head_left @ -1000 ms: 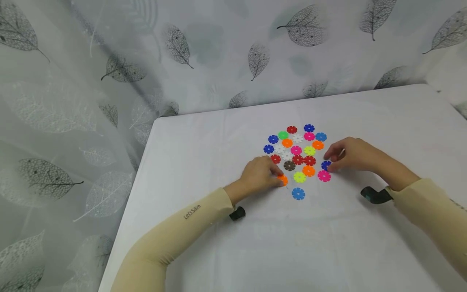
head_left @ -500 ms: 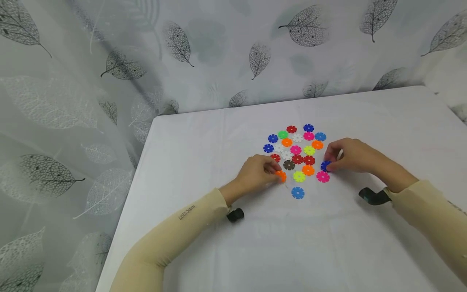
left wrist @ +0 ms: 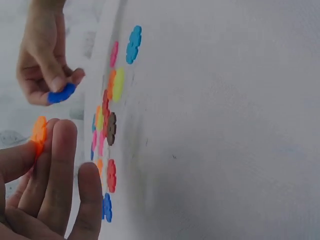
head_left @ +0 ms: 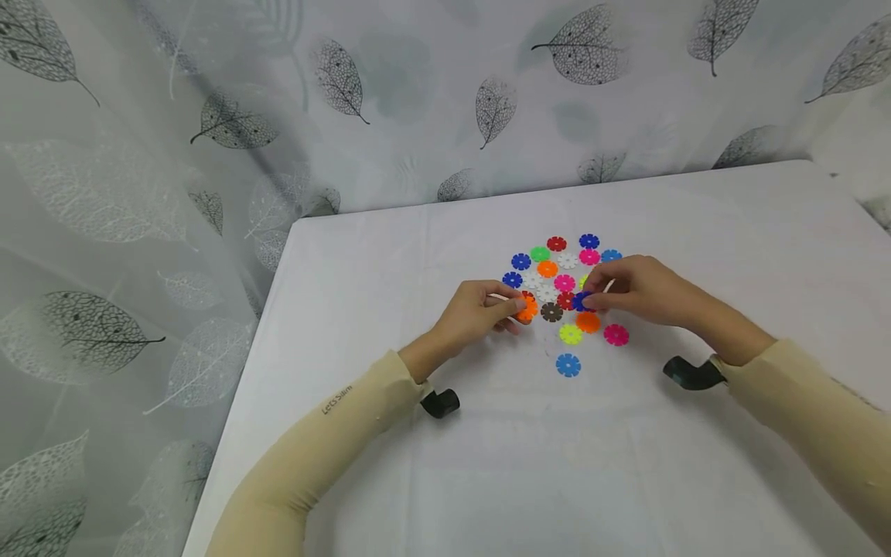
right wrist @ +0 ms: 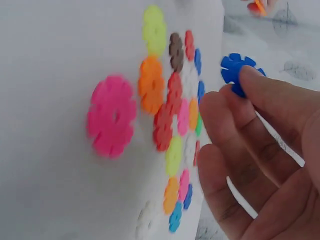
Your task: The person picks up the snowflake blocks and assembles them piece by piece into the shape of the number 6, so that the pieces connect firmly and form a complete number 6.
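My left hand pinches an orange notched plastic disc between thumb and fingers, lifted above the left side of the disc group. A dark blue notched disc is pinched by my right hand, held over the group's right part. In the right wrist view this blue disc tilts clear of the table, its lower edge behind the thumb. The left wrist view shows the orange disc and the blue one facing each other with a gap between them.
Several more discs lie flat around the hands, among them a brown one, a light blue one nearest the person, and a pink one at right. White cloth covers the table. A leaf-patterned curtain hangs behind.
Both discs have been lifted off the table. The left hand rose slightly up and left with the orange disc; the right hand moved left with the blue disc, away from the pink one.
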A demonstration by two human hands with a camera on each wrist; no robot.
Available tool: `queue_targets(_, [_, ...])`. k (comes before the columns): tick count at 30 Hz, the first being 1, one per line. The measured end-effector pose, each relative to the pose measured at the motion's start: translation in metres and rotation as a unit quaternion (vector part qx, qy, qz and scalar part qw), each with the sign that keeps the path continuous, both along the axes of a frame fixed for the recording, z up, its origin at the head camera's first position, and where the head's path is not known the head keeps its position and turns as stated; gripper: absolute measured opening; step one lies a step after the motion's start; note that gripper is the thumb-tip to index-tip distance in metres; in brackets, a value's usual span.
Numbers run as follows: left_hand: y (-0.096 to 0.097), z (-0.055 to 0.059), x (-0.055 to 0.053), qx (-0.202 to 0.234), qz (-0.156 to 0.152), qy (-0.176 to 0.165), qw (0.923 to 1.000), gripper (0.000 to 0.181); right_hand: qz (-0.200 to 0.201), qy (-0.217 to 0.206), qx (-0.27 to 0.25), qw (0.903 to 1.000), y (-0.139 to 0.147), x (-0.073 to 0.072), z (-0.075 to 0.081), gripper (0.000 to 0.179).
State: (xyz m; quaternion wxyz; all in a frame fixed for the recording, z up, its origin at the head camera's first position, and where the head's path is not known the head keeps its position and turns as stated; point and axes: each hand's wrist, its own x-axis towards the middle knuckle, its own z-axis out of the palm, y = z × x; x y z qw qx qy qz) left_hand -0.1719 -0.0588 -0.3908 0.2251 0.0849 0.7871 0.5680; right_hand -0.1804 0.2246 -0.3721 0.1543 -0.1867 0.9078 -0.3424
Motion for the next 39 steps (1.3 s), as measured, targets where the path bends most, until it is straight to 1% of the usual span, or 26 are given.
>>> queue_targets(3, [0.001, 0.001, 0.001, 0.018, 0.004, -0.02, 0.9996, 0.027, 0.007, 0.025, -0.034, 0.9991, -0.011, 0.001, 0.003, 0.02])
queue_targets(7, [0.003, 0.001, 0.002, 0.051, 0.008, -0.03, 0.9982, 0.027, 0.013, 0.054, -0.073, 0.9958, -0.023, 0.003, 0.004, 0.018])
queue_targets(10, [0.003, 0.002, 0.002, 0.077, 0.01, -0.032, 0.9965, 0.025, 0.012, 0.07, -0.083, 0.994, -0.029, 0.004, 0.005, 0.016])
queue_targets(13, [0.003, 0.003, 0.003, 0.094, 0.011, -0.03, 0.9951, 0.024, 0.009, 0.088, -0.08, 0.9929, -0.033, 0.006, 0.006, 0.016])
queue_targets(17, [0.003, 0.006, 0.004, 0.093, 0.016, -0.031, 0.9951, 0.024, 0.006, 0.099, -0.084, 0.9915, -0.035, 0.007, 0.007, 0.015])
queue_targets(20, [0.002, 0.007, 0.004, 0.09, 0.02, -0.034, 0.9952, 0.024, 0.006, 0.101, -0.098, 0.9901, -0.036, 0.007, 0.006, 0.015])
queue_targets(25, [0.002, 0.008, 0.005, 0.097, 0.021, -0.036, 0.9944, 0.026, 0.007, 0.107, -0.122, 0.9868, -0.037, 0.008, 0.005, 0.014])
queue_targets(30, [0.002, 0.009, 0.006, 0.101, 0.02, -0.054, 0.9932, 0.024, 0.004, 0.1, -0.145, 0.9843, -0.04, 0.01, 0.003, 0.015])
queue_targets(33, [0.002, 0.01, 0.006, 0.106, 0.028, -0.069, 0.9916, 0.023, -0.003, 0.098, -0.164, 0.9816, -0.043, 0.011, 0.002, 0.016])
queue_targets(36, [0.002, 0.012, 0.007, 0.112, 0.042, -0.075, 0.99, 0.022, -0.01, 0.114, -0.179, 0.9772, -0.046, 0.013, 0.001, 0.016])
queue_targets(39, [0.002, 0.015, 0.009, 0.117, 0.058, -0.074, 0.9887, 0.021, -0.017, 0.144, -0.184, 0.9722, -0.051, 0.015, 0.0, 0.015])
